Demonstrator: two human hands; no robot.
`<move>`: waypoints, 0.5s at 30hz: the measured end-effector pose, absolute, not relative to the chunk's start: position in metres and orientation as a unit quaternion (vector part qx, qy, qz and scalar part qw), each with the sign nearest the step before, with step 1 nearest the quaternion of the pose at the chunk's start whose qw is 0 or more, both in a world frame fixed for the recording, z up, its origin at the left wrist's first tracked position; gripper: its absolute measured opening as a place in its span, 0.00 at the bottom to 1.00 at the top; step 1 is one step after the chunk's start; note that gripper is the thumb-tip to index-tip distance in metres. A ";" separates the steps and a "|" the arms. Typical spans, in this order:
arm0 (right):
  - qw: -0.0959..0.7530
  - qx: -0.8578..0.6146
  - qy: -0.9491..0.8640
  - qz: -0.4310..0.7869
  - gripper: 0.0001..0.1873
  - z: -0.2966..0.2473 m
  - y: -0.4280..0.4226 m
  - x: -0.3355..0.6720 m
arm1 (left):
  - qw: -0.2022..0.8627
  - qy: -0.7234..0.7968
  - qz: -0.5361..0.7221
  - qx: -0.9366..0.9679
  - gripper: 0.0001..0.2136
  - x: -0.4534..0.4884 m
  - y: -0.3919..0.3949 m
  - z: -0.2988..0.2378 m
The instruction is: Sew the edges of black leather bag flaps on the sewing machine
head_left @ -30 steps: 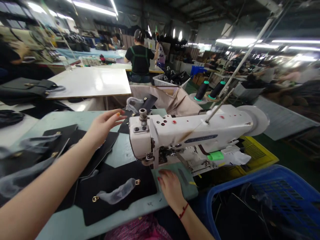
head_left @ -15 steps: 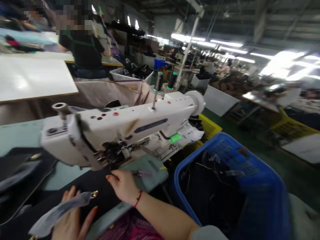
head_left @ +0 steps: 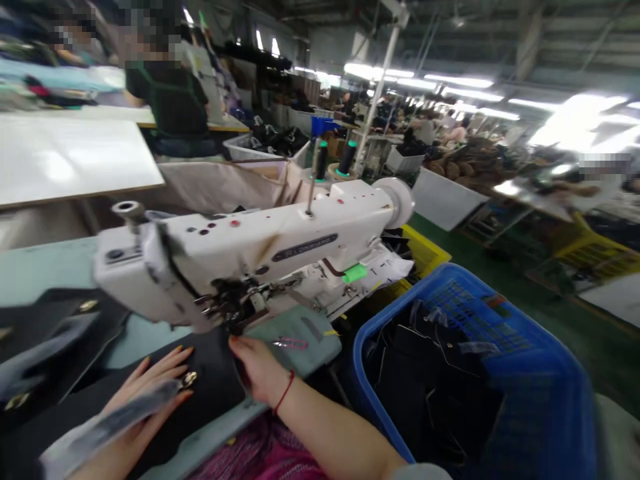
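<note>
My left hand point(head_left: 145, 393) lies flat, fingers apart, on a black bag panel point(head_left: 213, 373), just beside a gold clasp point(head_left: 189, 379) and a plastic-wrapped grey strap point(head_left: 115, 420). My right hand point(head_left: 259, 370) has its fingertips on the panel's edge, right under the presser foot of a white industrial sewing machine point(head_left: 260, 247). The machine head hides part of the panel's far edge. Pink-handled thread snips point(head_left: 290, 343) lie on a pale green pad point(head_left: 305, 340), to the right of my right hand.
More black panels with gold fittings lie on the pale green table point(head_left: 45, 263) at the left. A blue plastic basket point(head_left: 395, 300) of black bags stands at lower right. Behind the machine are a yellow crate point(head_left: 425, 250) and black thread cones point(head_left: 333, 160). A co-worker point(head_left: 167, 100) sits beyond.
The view has swung right. The black panel has moved up under the presser foot. My right hand has shifted from the green pad to the panel's edge, and my left hand has come onto the panel.
</note>
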State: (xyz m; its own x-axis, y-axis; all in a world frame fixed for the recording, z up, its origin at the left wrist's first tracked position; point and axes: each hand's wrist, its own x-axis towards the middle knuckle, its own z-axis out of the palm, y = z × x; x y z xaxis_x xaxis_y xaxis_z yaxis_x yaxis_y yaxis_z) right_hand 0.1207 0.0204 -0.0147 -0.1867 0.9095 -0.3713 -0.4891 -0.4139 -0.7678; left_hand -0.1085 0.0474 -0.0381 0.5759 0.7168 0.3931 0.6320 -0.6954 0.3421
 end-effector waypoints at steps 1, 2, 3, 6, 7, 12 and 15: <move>0.475 -0.404 -0.254 0.740 0.23 -0.012 0.019 0.121 | 0.119 0.417 0.255 0.865 0.19 -0.105 0.038 -0.026; 0.473 -0.394 -0.268 0.741 0.23 -0.009 0.018 0.123 | 0.141 0.431 0.287 0.844 0.18 -0.100 0.030 -0.016; 0.477 -0.393 -0.288 0.732 0.22 -0.006 0.018 0.125 | 0.166 0.453 0.299 0.823 0.17 -0.095 0.025 -0.007; 0.471 -0.399 -0.395 0.681 0.18 0.005 0.024 0.137 | 0.261 0.488 0.291 0.780 0.17 -0.085 0.024 0.012; 0.467 -0.394 -0.429 0.666 0.17 0.007 0.027 0.140 | 0.290 0.493 0.291 0.767 0.17 -0.084 0.025 0.018; 0.447 -0.388 -0.515 0.620 0.16 0.001 0.036 0.146 | 0.399 0.518 0.312 0.689 0.20 -0.083 0.028 0.044; 0.434 -0.400 -0.517 0.620 0.17 -0.005 0.036 0.144 | 0.344 0.517 0.278 0.733 0.21 -0.085 0.031 0.042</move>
State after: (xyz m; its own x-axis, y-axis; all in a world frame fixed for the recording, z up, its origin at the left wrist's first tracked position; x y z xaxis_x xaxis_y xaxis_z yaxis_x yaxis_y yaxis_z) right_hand 0.1440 0.0359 -0.0047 -0.3035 0.9517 -0.0473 -0.1257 -0.0892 -0.9880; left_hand -0.0852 0.0315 0.0419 0.3108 0.9490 0.0522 0.5666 -0.2291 0.7915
